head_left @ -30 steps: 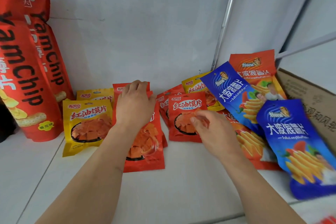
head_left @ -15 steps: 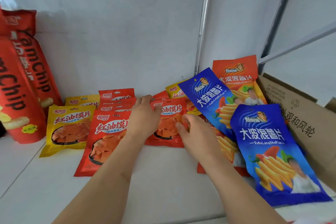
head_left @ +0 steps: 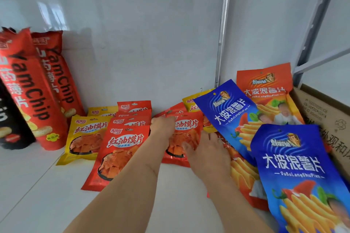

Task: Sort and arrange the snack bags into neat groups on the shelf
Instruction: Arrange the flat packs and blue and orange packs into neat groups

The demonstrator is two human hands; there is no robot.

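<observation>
White shelf [head_left: 47, 185] and white back wall framed the scene. Your left hand [head_left: 162, 128] lay over the upper left part of a small red snack bag [head_left: 186, 138], fingers curled down onto its top edge, gripping it. Your right hand [head_left: 206, 154] rested on the same bag's right side, thumb laid across the front and fingers reaching past its right edge; I could not tell whether they closed under it. That bag lay flat near the middle of the shelf, atop at least one more red bag.

To its left sat a stack of four small red bags [head_left: 121, 149], overlapping, beside two small yellow bags [head_left: 83, 138]. A third yellow bag [head_left: 193, 102] peeked out behind. On the right lay two blue chip bags [head_left: 295, 172] and two orange chip bags [head_left: 265, 91], overlapping. At far left stood two tall red YamChip bags [head_left: 34, 91] and one black bag [head_left: 9, 119]. A cardboard box [head_left: 325, 111] stood at far right.
</observation>
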